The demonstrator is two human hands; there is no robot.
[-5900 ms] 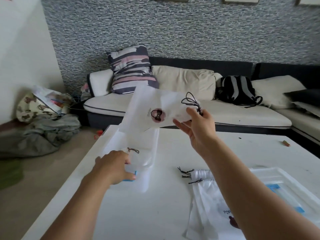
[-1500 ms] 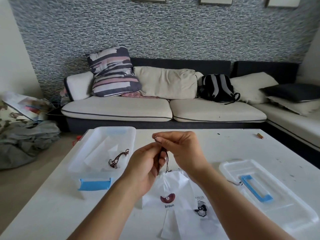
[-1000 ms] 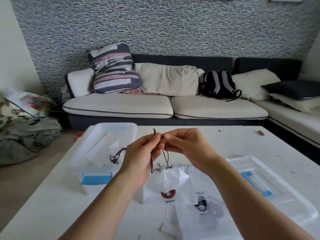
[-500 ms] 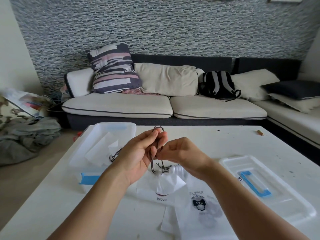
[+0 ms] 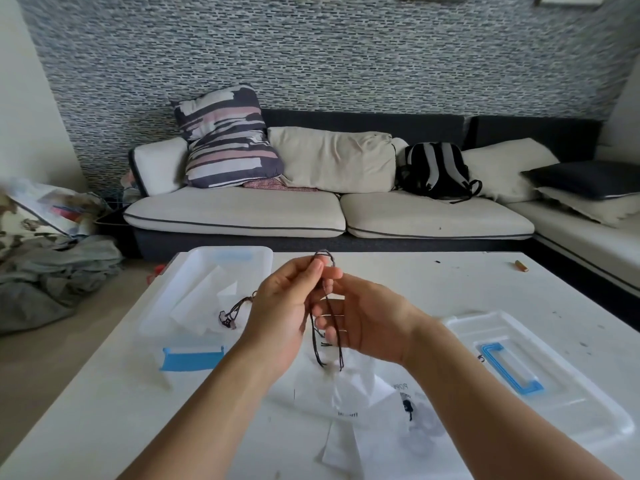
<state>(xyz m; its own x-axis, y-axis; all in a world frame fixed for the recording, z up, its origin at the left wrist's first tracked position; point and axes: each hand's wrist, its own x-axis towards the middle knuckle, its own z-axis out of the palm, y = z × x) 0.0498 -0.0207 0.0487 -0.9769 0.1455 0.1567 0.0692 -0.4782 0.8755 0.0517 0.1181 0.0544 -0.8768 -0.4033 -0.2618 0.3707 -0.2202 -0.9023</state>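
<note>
My left hand (image 5: 280, 317) pinches the dark drawstring (image 5: 327, 327) of a white drawstring bag (image 5: 349, 386) between thumb and fingers, lifting a loop of it above the table. My right hand (image 5: 367, 323) is just to its right, its fingers curled round the same cords lower down. The bag's gathered mouth hangs from the cords and its body lies on the white table (image 5: 398, 282). A second white bag with a dark print (image 5: 412, 431) lies flat under it, near the front edge.
A clear plastic box (image 5: 207, 282) with a blue latch holds white bags with brown cords at the left. Its lid with a blue handle (image 5: 540, 379) lies at the right. A sofa with cushions and a backpack (image 5: 436, 169) stands beyond the table.
The hands took up the bag's drawstring and worked it; my left hand has raised the loop higher while my right hand slid lower along the cords. The bag's mouth has gathered.
</note>
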